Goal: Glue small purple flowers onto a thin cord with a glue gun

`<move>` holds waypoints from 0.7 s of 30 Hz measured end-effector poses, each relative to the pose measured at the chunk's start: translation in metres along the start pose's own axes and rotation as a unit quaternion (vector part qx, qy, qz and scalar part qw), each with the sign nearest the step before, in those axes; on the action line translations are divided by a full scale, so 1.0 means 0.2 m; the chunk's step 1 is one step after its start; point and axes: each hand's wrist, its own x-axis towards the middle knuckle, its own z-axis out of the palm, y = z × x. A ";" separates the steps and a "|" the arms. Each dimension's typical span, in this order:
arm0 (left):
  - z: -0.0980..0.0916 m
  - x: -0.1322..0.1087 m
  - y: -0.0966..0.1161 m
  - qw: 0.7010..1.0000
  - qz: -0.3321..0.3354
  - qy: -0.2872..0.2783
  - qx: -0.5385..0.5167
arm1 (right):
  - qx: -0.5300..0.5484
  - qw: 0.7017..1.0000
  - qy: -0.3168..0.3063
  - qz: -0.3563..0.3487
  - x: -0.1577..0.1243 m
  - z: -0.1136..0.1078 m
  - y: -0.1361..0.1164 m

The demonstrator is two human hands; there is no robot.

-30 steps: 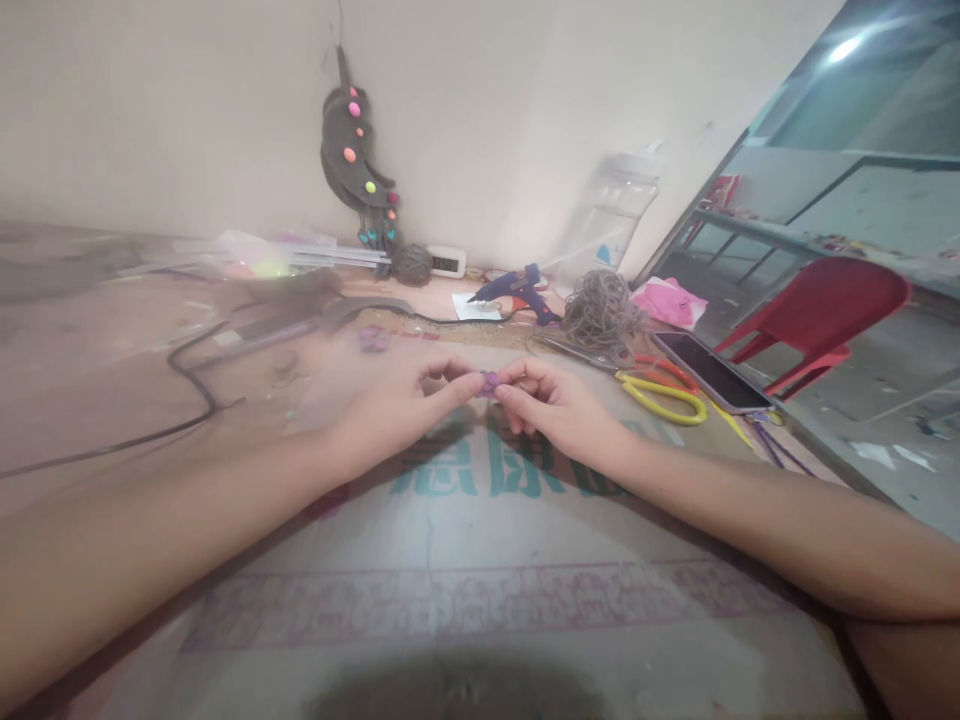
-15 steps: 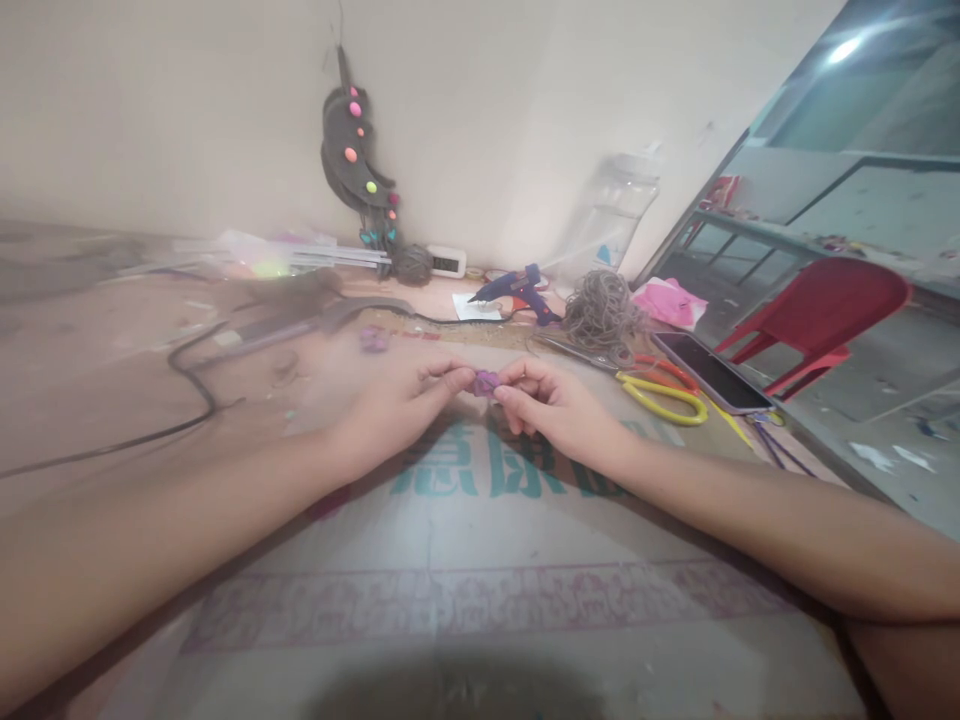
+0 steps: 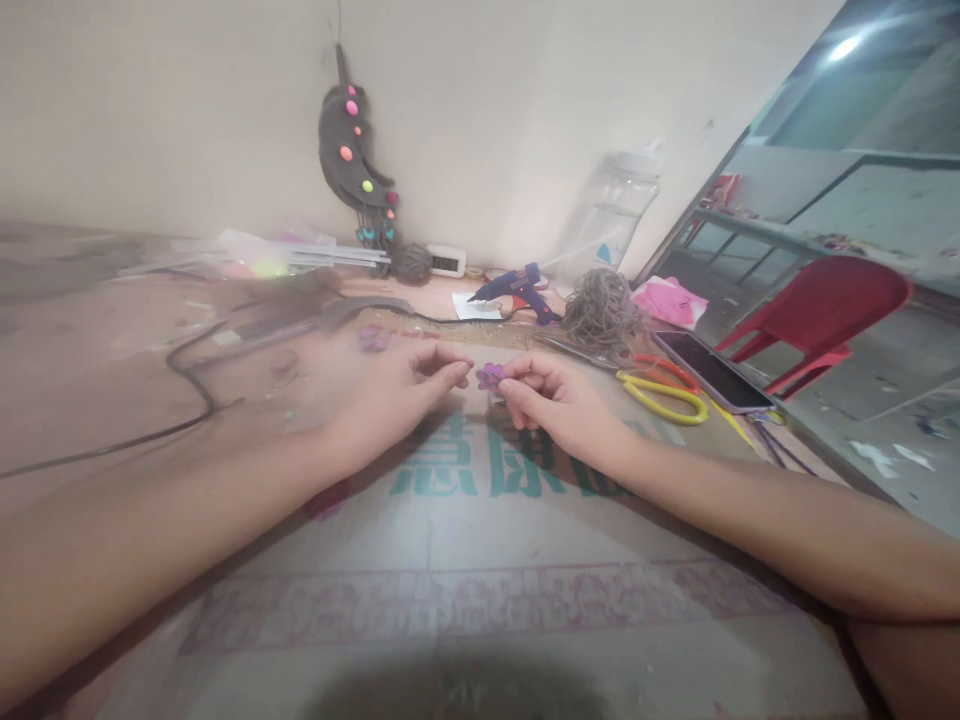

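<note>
In front of the dark-blue plastic glue gun (image 3: 511, 284), the bare right hand (image 3: 553, 395) pinches a small, purple, petalled flower (image 3: 490, 377); the bare left hand (image 3: 409, 395) has fingertips close together, contact unclear; a light edge grip should prevent creasing

The scene is dimly and flatly lit, and colours are washed out under a faint haze. A lamp (image 3: 844, 48) at the upper right is burned out to white, with bluish glare spread around it. The pale wall (image 3: 487, 130) is lit more brightly than the bench (image 3: 135, 370). A dark, rounded shadow (image 3: 457, 690) is cast at the bottom edge, and softer shade is laid beneath the forearms (image 3: 247, 510). The bench's left side is smeared by blur. The clear bottle (image 3: 611, 215) and red chair (image 3: 832, 310) are skewed by wide-angle distortion. The purple flower's (image 3: 491, 377) petals can be made out, though finer detail is softened.
</note>
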 end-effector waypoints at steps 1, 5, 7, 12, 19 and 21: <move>0.00 0.00 0.00 1.000 0.001 -0.003 -0.004 | 0.001 1.000 0.004 -0.003 0.00 0.00 0.00; 0.00 0.00 -0.02 1.000 0.008 -0.012 -0.012 | 0.004 1.000 0.007 -0.007 0.00 0.00 0.01; 0.00 0.00 -0.01 1.000 0.007 -0.002 0.000 | 0.003 1.000 0.004 -0.006 0.00 0.00 0.01; 0.00 0.00 0.01 1.000 -0.002 0.013 0.022 | 0.006 1.000 0.001 -0.003 0.00 0.00 0.00; 0.01 0.00 0.00 0.999 -0.033 -0.021 -0.028 | 0.001 1.000 -0.002 -0.006 0.00 0.00 0.00; 0.01 0.01 -0.01 0.999 -0.027 -0.022 -0.027 | 0.000 1.000 -0.003 -0.006 0.00 0.00 0.00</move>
